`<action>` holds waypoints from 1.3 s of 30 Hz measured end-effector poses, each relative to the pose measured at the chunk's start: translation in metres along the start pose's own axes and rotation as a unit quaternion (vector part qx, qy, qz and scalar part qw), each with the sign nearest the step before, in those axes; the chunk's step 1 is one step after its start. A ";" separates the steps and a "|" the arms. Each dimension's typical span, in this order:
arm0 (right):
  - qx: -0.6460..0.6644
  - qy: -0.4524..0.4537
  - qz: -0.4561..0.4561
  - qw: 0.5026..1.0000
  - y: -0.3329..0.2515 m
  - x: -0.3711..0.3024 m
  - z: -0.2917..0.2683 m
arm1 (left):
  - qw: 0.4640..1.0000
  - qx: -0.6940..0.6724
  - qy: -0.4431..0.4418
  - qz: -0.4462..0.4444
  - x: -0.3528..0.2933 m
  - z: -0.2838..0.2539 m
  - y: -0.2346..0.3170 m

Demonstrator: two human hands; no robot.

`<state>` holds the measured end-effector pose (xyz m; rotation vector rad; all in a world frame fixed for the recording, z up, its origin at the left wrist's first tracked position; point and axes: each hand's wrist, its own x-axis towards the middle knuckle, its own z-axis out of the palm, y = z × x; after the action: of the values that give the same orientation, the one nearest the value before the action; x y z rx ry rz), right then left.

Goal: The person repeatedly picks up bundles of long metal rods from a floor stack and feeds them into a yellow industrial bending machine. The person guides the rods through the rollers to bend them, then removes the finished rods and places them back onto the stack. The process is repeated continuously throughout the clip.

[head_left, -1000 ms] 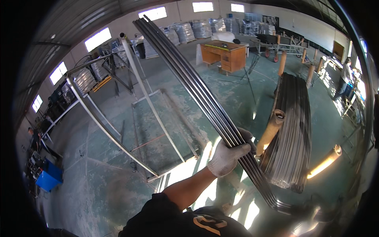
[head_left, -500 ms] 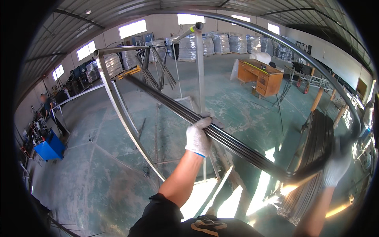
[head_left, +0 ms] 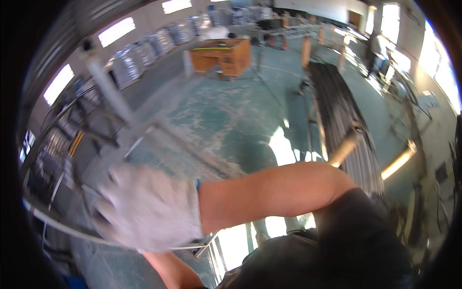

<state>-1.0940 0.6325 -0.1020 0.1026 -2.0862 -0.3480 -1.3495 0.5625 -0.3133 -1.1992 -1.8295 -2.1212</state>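
My right arm reaches across to the left, and my right hand (head_left: 149,207), in a whitish knit glove, is large and blurred at the lower left. Its fingers are smeared by motion, so their grip is unclear. Beneath it shows my left forearm (head_left: 175,272); the left hand itself is hidden behind the right glove. Close to the gloves stands a metal frame, with a pale bar (head_left: 62,225) running past them and a grey upright post (head_left: 108,86) beyond. Dark bent tubes (head_left: 94,132) hang on the frame by a yellow piece (head_left: 76,143).
A long stack of dark metal tubes (head_left: 344,115) lies on the right between brownish posts (head_left: 346,147). A wooden desk (head_left: 236,55) stands farther back. Wrapped pallets (head_left: 159,42) line the far wall. Another person (head_left: 378,50) is at the far right.
The view has turned right. My right hand has swung from the far right across to the left, over my left hand. The tube bundle that my left hand held no longer shows clearly.
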 end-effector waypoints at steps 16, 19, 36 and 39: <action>-0.170 -0.263 0.905 0.288 -0.125 -0.700 -0.286 | 0.801 -0.222 -0.494 -0.256 -0.207 0.341 0.123; -0.219 -0.224 0.915 0.256 -0.135 -0.762 -0.336 | 0.793 -0.225 -0.532 -0.192 -0.242 0.442 0.195; -0.272 -0.207 0.935 0.090 0.006 -0.996 -0.462 | 0.799 -0.062 -0.592 -0.085 -0.524 0.752 0.309; -0.305 -0.222 0.908 0.182 -0.021 -1.033 -0.439 | 0.804 -0.028 -0.584 -0.112 -0.526 0.755 0.321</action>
<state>-0.1868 0.7424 -0.7548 -2.9181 -0.7944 0.4511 -0.4456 0.9183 -0.3960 -2.8407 -2.3116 -1.5236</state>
